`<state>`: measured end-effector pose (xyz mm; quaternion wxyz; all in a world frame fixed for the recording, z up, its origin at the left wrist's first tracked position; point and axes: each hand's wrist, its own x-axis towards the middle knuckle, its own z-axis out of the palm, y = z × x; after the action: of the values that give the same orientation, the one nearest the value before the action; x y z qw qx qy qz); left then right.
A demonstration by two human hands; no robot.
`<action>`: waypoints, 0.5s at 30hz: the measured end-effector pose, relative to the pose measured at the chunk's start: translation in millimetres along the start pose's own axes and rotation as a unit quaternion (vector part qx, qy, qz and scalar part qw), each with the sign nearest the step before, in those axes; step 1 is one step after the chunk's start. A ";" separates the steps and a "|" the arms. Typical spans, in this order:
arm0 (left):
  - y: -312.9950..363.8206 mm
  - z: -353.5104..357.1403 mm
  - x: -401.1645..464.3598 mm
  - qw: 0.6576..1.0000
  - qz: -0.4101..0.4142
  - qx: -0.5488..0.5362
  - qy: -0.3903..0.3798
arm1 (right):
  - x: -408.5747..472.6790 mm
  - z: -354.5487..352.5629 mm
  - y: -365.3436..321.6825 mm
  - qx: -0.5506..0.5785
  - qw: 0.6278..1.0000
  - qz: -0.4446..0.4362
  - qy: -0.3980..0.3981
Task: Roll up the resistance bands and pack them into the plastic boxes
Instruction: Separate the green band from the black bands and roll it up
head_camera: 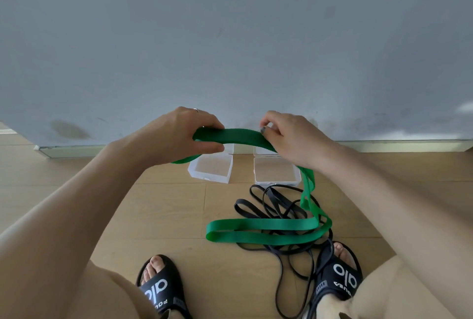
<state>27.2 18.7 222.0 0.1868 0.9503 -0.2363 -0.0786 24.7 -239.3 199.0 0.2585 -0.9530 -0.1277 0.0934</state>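
A wide green resistance band [238, 135] stretches between both hands above the floor. My left hand [186, 134] grips its folded left end, and my right hand [289, 136] pinches it farther right. The rest of the band drops past my right wrist and lies in a long loop on the floor. Thin black bands [271, 203] lie tangled under that loop. Two clear plastic boxes stand open by the wall: the left box [211, 170] and the right box [276, 172], both with nothing inside.
A grey wall [230, 37] with a pale skirting board rises just behind the boxes. The floor is light wood. My two feet in black slides [160, 290] rest at the bottom, the right one [340, 277] on the black bands.
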 end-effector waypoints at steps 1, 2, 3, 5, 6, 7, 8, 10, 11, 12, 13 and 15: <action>3.6 -0.4 0.7 1.000 0.006 0.016 0.001 | -2.4 1.7 -3.8 -0.003 1.000 -0.011 0.026; 8.1 0.0 1.6 0.999 0.016 0.037 0.000 | -5.0 4.3 -9.6 0.022 0.998 -0.026 0.055; 13.9 1.4 2.6 0.998 0.026 0.057 -0.006 | -8.5 7.3 -17.6 0.073 0.994 -0.043 0.076; 27.1 7.7 3.8 0.996 0.047 0.071 -0.018 | -14.6 14.7 -34.2 0.172 0.981 -0.065 0.059; 33.0 10.8 4.1 0.997 0.056 0.058 -0.020 | -17.1 18.0 -40.7 0.200 0.977 -0.071 0.029; 37.7 13.2 4.1 0.998 0.062 0.031 -0.013 | -18.8 20.0 -44.8 0.230 0.971 -0.069 -0.007; 40.2 14.0 4.3 0.998 0.068 -0.004 0.005 | -19.2 19.9 -46.5 0.271 0.960 -0.060 -0.046; 40.2 12.3 4.0 0.994 0.077 -0.064 0.046 | -15.5 16.2 -44.1 0.350 0.929 -0.033 -0.114; 39.8 10.8 3.4 0.992 0.078 -0.082 0.057 | -13.3 13.0 -41.8 0.369 0.919 -0.021 -0.137; 39.4 10.3 2.8 0.991 0.076 -0.091 0.060 | -10.2 10.8 -39.5 0.369 0.917 -0.013 -0.147; 39.6 10.0 2.2 0.991 0.074 -0.096 0.055 | -7.8 9.3 -38.1 0.356 0.923 -0.011 -0.146; 39.4 9.3 1.0 0.992 0.067 -0.101 0.041 | -3.8 7.7 -36.1 0.313 0.941 -0.007 -0.132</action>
<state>9.3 -17.1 228.8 0.2963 0.9111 -0.2820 -0.0507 12.1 -206.7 211.5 0.5250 -0.8024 -0.1314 0.2515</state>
